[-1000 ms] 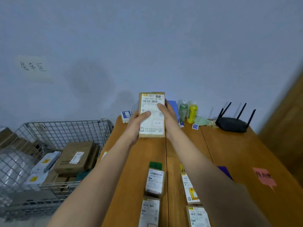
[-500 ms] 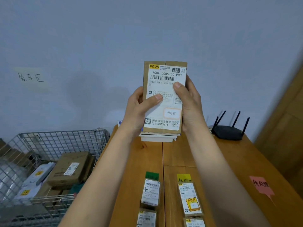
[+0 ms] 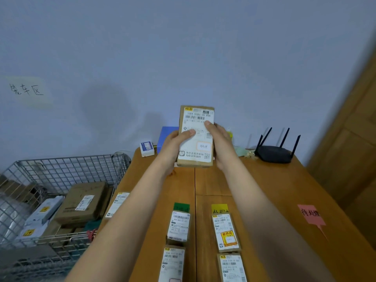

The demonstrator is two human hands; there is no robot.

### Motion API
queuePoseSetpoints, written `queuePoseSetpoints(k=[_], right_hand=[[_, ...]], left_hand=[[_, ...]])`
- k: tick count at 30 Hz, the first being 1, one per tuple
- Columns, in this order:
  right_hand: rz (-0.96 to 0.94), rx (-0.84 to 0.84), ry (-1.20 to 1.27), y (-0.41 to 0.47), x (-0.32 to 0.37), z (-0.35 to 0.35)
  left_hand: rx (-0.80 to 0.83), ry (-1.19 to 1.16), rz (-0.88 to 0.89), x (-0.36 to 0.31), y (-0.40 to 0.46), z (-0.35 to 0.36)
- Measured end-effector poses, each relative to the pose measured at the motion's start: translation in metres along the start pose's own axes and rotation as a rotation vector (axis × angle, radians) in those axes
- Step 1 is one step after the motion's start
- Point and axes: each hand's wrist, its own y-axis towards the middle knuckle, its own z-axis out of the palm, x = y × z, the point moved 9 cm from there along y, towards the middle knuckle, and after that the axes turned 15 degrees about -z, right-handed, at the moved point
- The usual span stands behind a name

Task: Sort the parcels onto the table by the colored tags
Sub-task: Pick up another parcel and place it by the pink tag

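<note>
Parcel [image 3: 195,137], a flat brown cardboard box faced with a white printed shipping label and a small orange-edged sticker, is held upright above the far end of the wooden table [image 3: 284,192]. It is clamped between the left hand [image 3: 175,144] and the right hand [image 3: 220,143], thumbs pressed on the label, both forearms stretched forward. Below the grip, 2 labelled parcels lie behind a green tag [image 3: 181,207] and 2 behind a yellow tag [image 3: 219,208]. Right of the grip a pink tag [image 3: 311,216] is stuck. Left of it, a wire basket [image 3: 67,171] holds cardboard boxes and white mailers.
</note>
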Motion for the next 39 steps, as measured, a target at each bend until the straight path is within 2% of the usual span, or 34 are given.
queuePoseSetpoints(k=[6, 9, 13, 20, 28, 34, 39], right_hand=[[0.314, -0.060, -0.161, -0.047, -0.095, -0.068], [0.449, -0.099, -0.226, -0.082, -0.127, -0.106], [0.552, -0.231, -0.222, -0.125, -0.147, -0.164], [0.545, -0.413, -0.257, -0.154, -0.141, -0.254], [0.509, -0.613, -0.265, -0.164, -0.123, -0.328], [0.497, -0.647, -0.269, -0.170, -0.121, -0.393], [0.496, -0.713, -0.298, -0.170, -0.121, -0.471]], left_hand=[[0.000, 0.038, -0.335, 0.127, 0.031, 0.012], [0.054, 0.012, -0.481, 0.189, 0.031, 0.032], [0.158, -0.001, -0.594, 0.252, 0.031, 0.073], [0.300, 0.090, -0.679, 0.296, 0.039, 0.155], [0.423, 0.152, -0.711, 0.314, 0.052, 0.239], [0.379, 0.178, -0.736, 0.343, 0.061, 0.291], [0.260, 0.221, -0.718, 0.362, 0.076, 0.345]])
